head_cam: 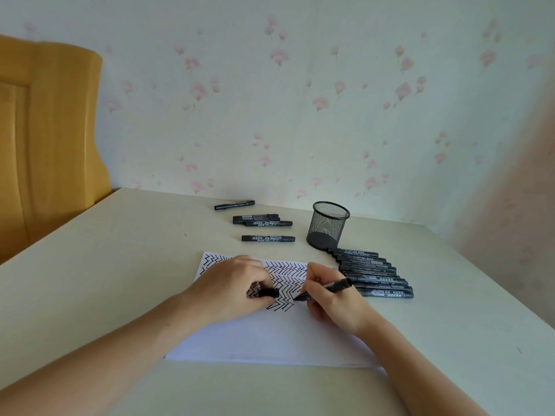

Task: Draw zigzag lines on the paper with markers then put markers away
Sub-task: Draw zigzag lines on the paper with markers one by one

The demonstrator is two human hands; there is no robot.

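Mesh pen cup (328,225) upright on bench (120,265), back right of paper (270,334); nothing seen through the mesh. Row of capped black markers (374,273) lies side by side just right of paper, starting at the cup base. More loose markers (261,220) behind paper, far edge. Right hand (329,298) grips an uncapped marker (327,287), tip on paper at the near end of the zigzag lines (288,280). Left hand (231,288) rests on paper, fingers curled, pinching a black cap (268,293). Both forearms stretch in from near edge. Marker labels white-on-black, too small to read.
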